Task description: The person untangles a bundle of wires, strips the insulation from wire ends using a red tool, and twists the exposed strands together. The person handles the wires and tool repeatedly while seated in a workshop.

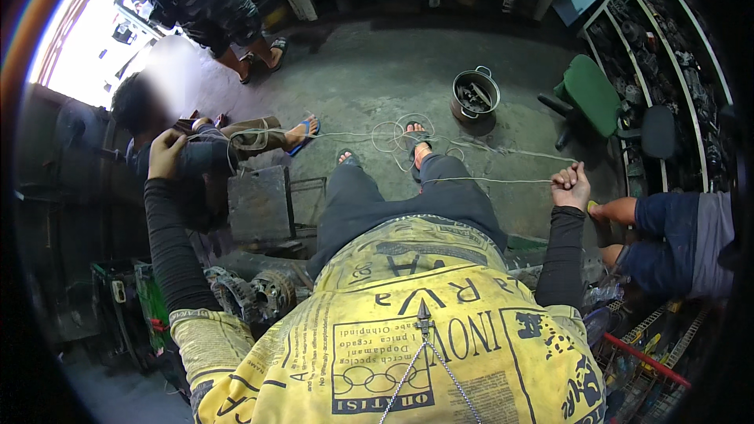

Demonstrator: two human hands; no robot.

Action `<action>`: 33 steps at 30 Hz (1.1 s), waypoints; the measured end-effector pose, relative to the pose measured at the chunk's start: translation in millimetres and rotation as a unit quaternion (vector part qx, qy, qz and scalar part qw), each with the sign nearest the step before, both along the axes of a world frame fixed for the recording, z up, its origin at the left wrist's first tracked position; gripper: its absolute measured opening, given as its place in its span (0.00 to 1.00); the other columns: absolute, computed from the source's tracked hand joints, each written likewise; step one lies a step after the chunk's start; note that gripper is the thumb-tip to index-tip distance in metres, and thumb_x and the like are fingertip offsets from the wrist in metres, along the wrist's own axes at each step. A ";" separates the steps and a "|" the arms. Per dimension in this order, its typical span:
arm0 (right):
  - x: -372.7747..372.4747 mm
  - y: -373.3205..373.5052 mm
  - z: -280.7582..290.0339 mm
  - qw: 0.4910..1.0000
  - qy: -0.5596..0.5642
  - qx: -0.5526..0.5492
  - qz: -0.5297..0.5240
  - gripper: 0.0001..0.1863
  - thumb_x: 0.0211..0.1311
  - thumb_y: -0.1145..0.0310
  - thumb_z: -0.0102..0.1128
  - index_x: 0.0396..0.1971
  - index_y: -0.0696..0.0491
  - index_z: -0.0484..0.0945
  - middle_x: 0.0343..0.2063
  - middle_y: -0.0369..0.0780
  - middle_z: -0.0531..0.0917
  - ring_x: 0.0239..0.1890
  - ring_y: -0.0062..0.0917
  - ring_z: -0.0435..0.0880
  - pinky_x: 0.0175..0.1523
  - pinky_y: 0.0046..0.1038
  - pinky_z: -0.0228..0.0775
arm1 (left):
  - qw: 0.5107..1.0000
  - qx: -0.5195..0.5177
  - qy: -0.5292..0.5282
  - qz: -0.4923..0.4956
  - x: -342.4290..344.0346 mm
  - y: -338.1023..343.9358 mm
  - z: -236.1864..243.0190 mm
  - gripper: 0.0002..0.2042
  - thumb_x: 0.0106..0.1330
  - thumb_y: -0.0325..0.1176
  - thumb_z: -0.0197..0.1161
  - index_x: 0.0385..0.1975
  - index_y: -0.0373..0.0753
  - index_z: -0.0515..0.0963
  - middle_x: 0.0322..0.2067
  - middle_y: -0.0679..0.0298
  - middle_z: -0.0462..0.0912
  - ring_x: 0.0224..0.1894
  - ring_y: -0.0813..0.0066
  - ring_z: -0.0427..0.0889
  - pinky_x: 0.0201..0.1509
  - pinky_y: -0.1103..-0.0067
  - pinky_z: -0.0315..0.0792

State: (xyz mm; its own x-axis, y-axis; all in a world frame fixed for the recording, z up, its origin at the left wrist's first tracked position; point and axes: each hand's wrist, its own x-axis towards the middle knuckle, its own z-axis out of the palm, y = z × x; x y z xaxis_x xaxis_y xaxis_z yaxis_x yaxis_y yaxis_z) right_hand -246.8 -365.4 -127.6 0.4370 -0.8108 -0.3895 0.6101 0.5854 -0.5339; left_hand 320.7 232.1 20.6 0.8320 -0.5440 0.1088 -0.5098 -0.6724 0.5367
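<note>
My left hand (pixel 166 154), out to the left, has its fingers closed on a thin pale cord (pixel 491 179). My right hand (pixel 571 184), out to the right, grips the same kind of cord with fingers curled. The cord stretches across between my hands, with slack loops around my sandalled right foot (pixel 415 135) and strands running over the concrete floor. A seated person (pixel 141 110) is just beyond my left hand, with some cord lying over or near their leg (pixel 271 138); whether it is wrapped there I cannot tell.
A metal pot (pixel 475 94) holding dark parts stands ahead, near a green chair (pixel 592 94) and shelves of parts (pixel 660 55). Another person (pixel 212 7) stands at back left; a person in dark shorts (pixel 664 243) is at my right. Motor parts (pixel 271 296) lie by my left side.
</note>
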 end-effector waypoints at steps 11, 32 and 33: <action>-5.5 31.0 28.7 0.972 -0.092 -0.110 0.184 0.15 0.71 0.62 0.43 0.41 0.57 0.74 0.07 0.28 0.54 0.09 0.15 0.52 0.21 0.21 0.54 | 0.983 -0.164 0.046 0.064 24.3 -90.1 -21.8 0.11 0.69 0.37 0.54 0.38 0.36 0.74 0.28 0.67 0.79 0.25 0.83 0.74 0.29 0.82 0.68; -93.9 -1.6 -175.6 0.931 0.231 0.229 -0.167 0.13 0.67 0.63 0.42 0.20 0.46 0.62 0.08 0.30 0.53 0.09 0.21 0.52 0.19 0.25 0.50 | 0.912 -0.400 0.016 0.094 30.9 90.7 176.4 0.04 0.69 0.29 0.54 0.38 0.38 0.75 0.22 0.74 0.68 0.21 0.90 0.62 0.20 0.89 0.54; -101.7 -2.4 -192.8 0.921 0.265 0.225 -0.175 0.14 0.67 0.64 0.42 0.19 0.45 0.60 0.08 0.31 0.53 0.09 0.22 0.51 0.18 0.26 0.52 | 0.928 -0.344 -0.015 0.139 34.8 120.9 195.6 0.04 0.68 0.28 0.56 0.39 0.38 0.76 0.22 0.75 0.68 0.21 0.91 0.62 0.20 0.90 0.54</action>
